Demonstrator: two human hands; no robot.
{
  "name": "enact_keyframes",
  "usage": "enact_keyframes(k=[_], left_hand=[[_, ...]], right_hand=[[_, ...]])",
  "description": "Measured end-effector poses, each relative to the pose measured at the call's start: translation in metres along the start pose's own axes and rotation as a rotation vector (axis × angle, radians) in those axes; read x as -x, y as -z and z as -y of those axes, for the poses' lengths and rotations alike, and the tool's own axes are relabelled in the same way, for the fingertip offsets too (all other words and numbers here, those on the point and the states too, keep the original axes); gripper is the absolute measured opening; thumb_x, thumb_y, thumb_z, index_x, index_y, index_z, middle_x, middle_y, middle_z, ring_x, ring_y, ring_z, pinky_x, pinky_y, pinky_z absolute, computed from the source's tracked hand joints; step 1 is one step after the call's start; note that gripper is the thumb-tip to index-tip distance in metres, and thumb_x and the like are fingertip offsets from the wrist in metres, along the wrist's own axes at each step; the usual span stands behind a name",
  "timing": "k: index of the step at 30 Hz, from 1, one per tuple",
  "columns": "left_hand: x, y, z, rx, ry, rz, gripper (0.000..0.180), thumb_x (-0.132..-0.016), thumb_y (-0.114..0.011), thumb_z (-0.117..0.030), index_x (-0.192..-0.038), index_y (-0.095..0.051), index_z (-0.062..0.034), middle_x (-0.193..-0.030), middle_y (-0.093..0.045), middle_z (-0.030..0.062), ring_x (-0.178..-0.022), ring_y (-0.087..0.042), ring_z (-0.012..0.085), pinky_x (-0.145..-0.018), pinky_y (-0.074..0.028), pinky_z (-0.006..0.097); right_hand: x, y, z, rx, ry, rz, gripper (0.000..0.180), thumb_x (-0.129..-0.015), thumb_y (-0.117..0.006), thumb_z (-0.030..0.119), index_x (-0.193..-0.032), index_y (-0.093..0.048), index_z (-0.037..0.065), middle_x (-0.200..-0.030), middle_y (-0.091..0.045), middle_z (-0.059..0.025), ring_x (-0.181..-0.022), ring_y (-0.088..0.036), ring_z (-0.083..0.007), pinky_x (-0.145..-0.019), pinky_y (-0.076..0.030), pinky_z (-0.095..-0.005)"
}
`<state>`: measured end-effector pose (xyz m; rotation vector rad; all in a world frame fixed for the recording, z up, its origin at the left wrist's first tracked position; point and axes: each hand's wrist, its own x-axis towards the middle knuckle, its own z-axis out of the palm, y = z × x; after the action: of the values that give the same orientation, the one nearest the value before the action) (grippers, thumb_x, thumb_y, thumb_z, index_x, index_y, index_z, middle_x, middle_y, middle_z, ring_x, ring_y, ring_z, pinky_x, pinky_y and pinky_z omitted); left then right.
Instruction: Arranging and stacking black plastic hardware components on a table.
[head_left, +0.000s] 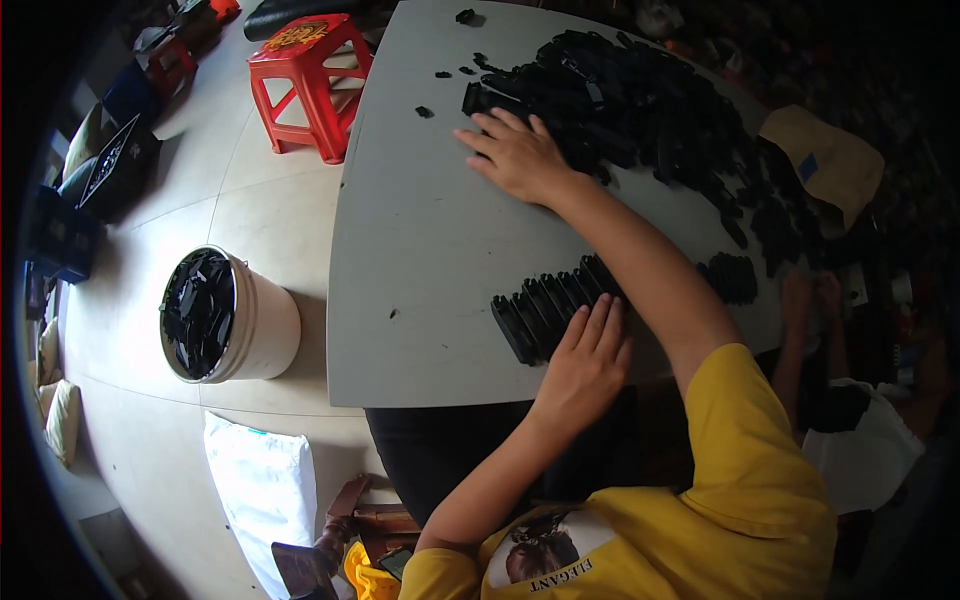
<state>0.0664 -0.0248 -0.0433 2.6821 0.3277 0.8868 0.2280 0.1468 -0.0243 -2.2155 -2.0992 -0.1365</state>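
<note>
My left hand [588, 362], fingers stretched out, rests on the near end of a row of black plastic parts [540, 310]. These narrow, slotted parts stand side by side near the table's front edge, and my fingers hide some of them. Farther off, my right hand [518, 158] lies with its fingers spread at the left edge of a large heap of black plastic parts [640, 100]. Just beyond its fingertips is one longer black part [485, 98]; whether they touch it I cannot tell.
Small black pieces [424, 112] are scattered on the grey-white table [400, 250]. A brown paper piece [825, 165] lies right of the heap, near another person's hands [812, 295]. On the floor at left stand a white bucket [270, 330] of black parts and a red stool [310, 85].
</note>
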Motion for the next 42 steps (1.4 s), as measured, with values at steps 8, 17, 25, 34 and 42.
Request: enact_keyframes(k=[8, 17, 25, 34, 42], left_hand=[[-0.001, 0.004, 0.0, -0.033, -0.003, -0.016, 0.029, -0.082, -0.057, -0.014, -0.105, -0.063, 0.0028, -0.127, -0.055, 0.0213, -0.124, -0.05, 0.0323, -0.103, -0.041, 0.044], [-0.002, 0.003, -0.001, 0.014, -0.002, -0.017, 0.032, -0.082, -0.052, -0.014, -0.106, -0.063, 0.0041, -0.128, -0.054, 0.0245, -0.125, -0.049, 0.0355, -0.106, -0.039, 0.043], [-0.002, 0.004, 0.0, -0.014, -0.012, -0.011, 0.03, -0.081, -0.053, -0.014, -0.103, -0.064, 0.0033, -0.126, -0.056, 0.0226, -0.124, -0.05, 0.0348, -0.103, -0.041, 0.043], [-0.002, 0.007, -0.002, 0.041, 0.008, -0.001, 0.028, -0.08, -0.054, -0.015, -0.099, -0.065, 0.002, -0.127, -0.056, 0.022, -0.124, -0.05, 0.0346, -0.101, -0.042, 0.043], [-0.003, 0.012, -0.001, 0.013, -0.005, 0.029, 0.027, -0.082, -0.053, -0.015, -0.1, -0.065, 0.0009, -0.125, -0.057, 0.0207, -0.124, -0.051, 0.0337, -0.1, -0.043, 0.041]], right_hand=[[0.034, 0.006, -0.071, 0.149, -0.043, -0.026, 0.043, -0.099, -0.044, 0.035, -0.142, -0.043, 0.032, -0.148, -0.04, -0.0062, -0.141, -0.03, -0.0241, -0.112, -0.025, -0.0519], [0.024, 0.01, -0.105, 0.258, -0.103, -0.162, 0.04, -0.086, -0.053, 0.008, -0.124, -0.061, 0.013, -0.12, -0.059, -0.0077, -0.12, -0.051, -0.0256, -0.1, -0.04, -0.041], [-0.033, 0.003, -0.09, 0.005, -0.212, -0.397, 0.033, -0.088, -0.058, 0.017, -0.12, -0.062, 0.011, -0.108, -0.062, -0.0083, -0.105, -0.056, -0.028, -0.096, -0.043, -0.044], [-0.077, -0.032, -0.028, -0.126, 0.063, -0.314, 0.039, -0.092, -0.056, 0.027, -0.128, -0.058, 0.01, -0.138, -0.05, -0.0139, -0.128, -0.046, -0.0292, -0.105, -0.038, -0.0408], [-0.056, -0.01, -0.067, 0.363, -0.102, -0.406, 0.037, -0.085, -0.06, 0.016, -0.12, -0.062, 0.006, -0.132, -0.053, -0.0136, -0.13, -0.043, -0.0298, -0.103, -0.04, -0.0418]])
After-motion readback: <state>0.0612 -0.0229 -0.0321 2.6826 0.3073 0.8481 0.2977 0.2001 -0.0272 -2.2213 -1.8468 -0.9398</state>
